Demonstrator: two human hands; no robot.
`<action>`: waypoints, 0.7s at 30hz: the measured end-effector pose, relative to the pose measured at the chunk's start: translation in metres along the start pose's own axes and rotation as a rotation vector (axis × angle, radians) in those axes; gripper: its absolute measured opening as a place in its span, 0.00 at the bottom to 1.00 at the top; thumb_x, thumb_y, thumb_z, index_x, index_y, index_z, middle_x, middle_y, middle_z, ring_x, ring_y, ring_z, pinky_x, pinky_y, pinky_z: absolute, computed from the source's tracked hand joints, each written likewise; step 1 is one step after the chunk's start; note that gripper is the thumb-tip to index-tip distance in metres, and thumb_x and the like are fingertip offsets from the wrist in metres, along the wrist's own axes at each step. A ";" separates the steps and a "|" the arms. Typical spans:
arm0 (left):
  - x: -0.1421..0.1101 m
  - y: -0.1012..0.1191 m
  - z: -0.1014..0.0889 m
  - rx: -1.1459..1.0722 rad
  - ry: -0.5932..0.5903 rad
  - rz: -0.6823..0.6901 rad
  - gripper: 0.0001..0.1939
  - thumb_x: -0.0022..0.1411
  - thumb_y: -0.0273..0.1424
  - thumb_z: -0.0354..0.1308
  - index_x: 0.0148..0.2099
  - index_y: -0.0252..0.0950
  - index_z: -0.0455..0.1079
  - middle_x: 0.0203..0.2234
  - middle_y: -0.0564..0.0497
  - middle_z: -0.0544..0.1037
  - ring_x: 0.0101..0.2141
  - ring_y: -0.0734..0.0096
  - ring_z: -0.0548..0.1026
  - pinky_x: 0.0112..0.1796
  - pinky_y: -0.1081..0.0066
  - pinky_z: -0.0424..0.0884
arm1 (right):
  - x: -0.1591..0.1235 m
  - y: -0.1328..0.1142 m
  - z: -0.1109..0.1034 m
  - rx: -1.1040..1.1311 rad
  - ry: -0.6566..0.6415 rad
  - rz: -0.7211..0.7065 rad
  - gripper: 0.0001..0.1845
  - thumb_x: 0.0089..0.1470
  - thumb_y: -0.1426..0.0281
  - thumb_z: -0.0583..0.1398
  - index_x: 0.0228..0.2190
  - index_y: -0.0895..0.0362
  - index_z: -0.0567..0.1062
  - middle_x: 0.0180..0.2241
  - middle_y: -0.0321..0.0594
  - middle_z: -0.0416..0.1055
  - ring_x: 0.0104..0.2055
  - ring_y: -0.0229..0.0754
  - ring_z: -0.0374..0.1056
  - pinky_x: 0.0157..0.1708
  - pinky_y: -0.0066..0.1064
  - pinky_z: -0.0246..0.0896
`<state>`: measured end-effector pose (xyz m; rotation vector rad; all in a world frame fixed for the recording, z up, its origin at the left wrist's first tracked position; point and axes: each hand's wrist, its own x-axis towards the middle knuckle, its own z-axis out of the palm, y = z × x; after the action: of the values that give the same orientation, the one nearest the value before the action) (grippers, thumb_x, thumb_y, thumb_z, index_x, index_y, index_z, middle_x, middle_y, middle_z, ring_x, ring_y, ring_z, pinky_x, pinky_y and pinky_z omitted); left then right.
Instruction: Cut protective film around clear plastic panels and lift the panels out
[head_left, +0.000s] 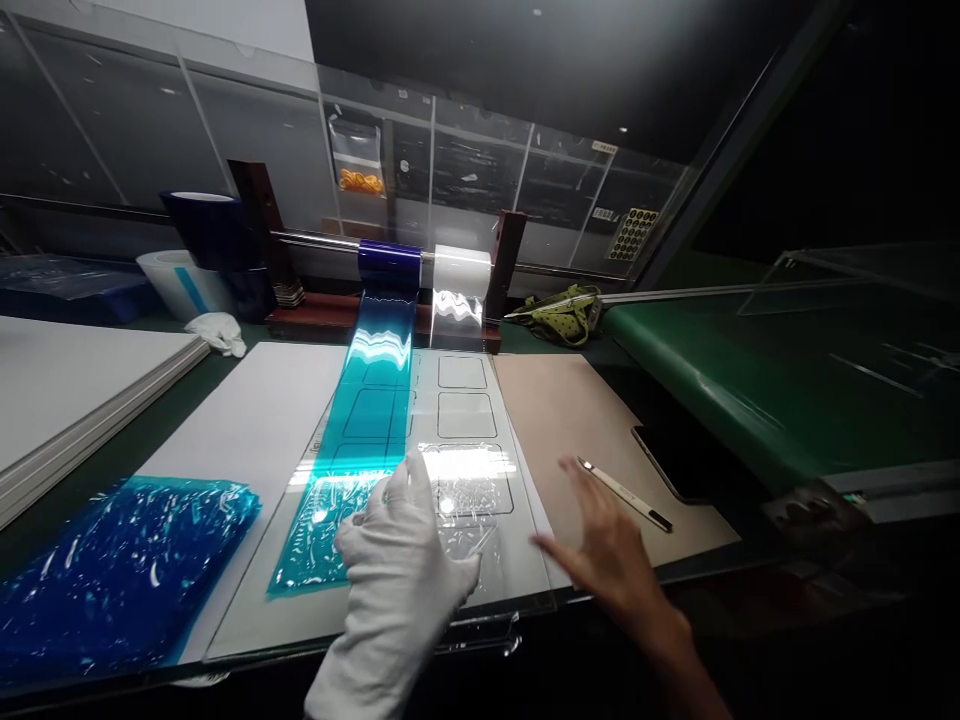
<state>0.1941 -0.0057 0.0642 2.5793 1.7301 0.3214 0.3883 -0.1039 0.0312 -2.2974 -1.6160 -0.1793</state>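
My left hand point(401, 560), in a white glove, is over the lower end of a blue film strip point(371, 430) with its fingers stretched out. Whether it presses on the film I cannot tell. Under and beside its thumb lies wrinkled clear film point(480, 540). Both films come down from a blue roll point(389, 265) and a clear roll point(462, 270) onto a glass sheet point(247, 630) with rounded rectangles drawn on it. My bare right hand point(611, 550), slightly blurred, is open, thumb apart from the fingers. Its fingertips are close to a white pen point(626, 495) on brown board point(555, 400).
A dark phone point(664, 460) lies beyond the pen. Stacked blue film pieces point(127, 570) lie at left, near white boards point(82, 370). A dark red wooden stand point(512, 250) carries the rolls. Behind are spare rolls point(184, 280) and a green spotted pouch point(562, 315); a green conveyor belt point(750, 370) runs at right.
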 end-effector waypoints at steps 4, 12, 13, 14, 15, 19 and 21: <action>0.006 0.007 0.007 -0.001 0.086 -0.001 0.55 0.44 0.47 0.58 0.66 0.20 0.42 0.60 0.29 0.59 0.54 0.40 0.63 0.44 0.45 0.64 | -0.017 -0.072 0.004 0.111 0.051 -0.207 0.59 0.42 0.60 0.66 0.64 0.66 0.41 0.61 0.59 0.55 0.62 0.60 0.54 0.56 0.51 0.59; 0.020 0.006 0.015 -0.058 0.141 -0.002 0.40 0.53 0.35 0.47 0.66 0.22 0.46 0.60 0.30 0.60 0.54 0.40 0.63 0.42 0.44 0.63 | -0.001 -0.108 0.035 0.159 0.089 -0.256 0.59 0.39 0.76 0.59 0.63 0.70 0.27 0.62 0.70 0.48 0.64 0.68 0.47 0.55 0.62 0.56; 0.022 0.004 0.016 -0.080 0.145 0.004 0.42 0.53 0.37 0.49 0.66 0.22 0.44 0.60 0.30 0.58 0.55 0.40 0.61 0.44 0.43 0.62 | 0.005 -0.105 0.036 0.176 0.078 -0.288 0.60 0.40 0.74 0.60 0.63 0.71 0.27 0.62 0.71 0.48 0.63 0.69 0.47 0.55 0.63 0.54; 0.024 0.001 0.016 -0.107 0.160 0.010 0.45 0.52 0.39 0.51 0.66 0.22 0.42 0.61 0.29 0.56 0.57 0.40 0.59 0.46 0.42 0.61 | 0.013 -0.099 0.035 0.191 0.059 -0.325 0.61 0.41 0.70 0.61 0.63 0.71 0.27 0.61 0.72 0.49 0.63 0.69 0.47 0.55 0.65 0.52; 0.026 -0.002 0.016 -0.134 0.188 0.020 0.50 0.50 0.43 0.54 0.67 0.22 0.38 0.62 0.29 0.54 0.59 0.40 0.55 0.49 0.41 0.59 | 0.023 -0.093 0.033 0.202 0.035 -0.361 0.62 0.42 0.67 0.62 0.63 0.72 0.27 0.61 0.73 0.50 0.63 0.70 0.48 0.56 0.66 0.50; 0.021 -0.033 0.019 -0.171 0.328 0.032 0.63 0.46 0.58 0.55 0.67 0.25 0.26 0.61 0.27 0.48 0.59 0.36 0.54 0.51 0.43 0.60 | 0.081 -0.054 0.020 0.160 -0.076 -0.480 0.63 0.45 0.61 0.64 0.63 0.68 0.27 0.62 0.69 0.49 0.64 0.64 0.48 0.59 0.62 0.45; 0.011 -0.052 0.023 -0.156 0.308 -0.008 0.60 0.49 0.59 0.53 0.68 0.27 0.28 0.56 0.27 0.53 0.51 0.36 0.63 0.43 0.46 0.67 | 0.113 -0.035 0.015 0.103 -0.109 -0.532 0.63 0.45 0.63 0.65 0.63 0.68 0.28 0.63 0.68 0.48 0.65 0.62 0.47 0.61 0.59 0.42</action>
<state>0.1549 0.0268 0.0366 2.5146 1.7170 0.8568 0.3944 0.0127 0.0560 -1.7830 -2.2071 -0.0895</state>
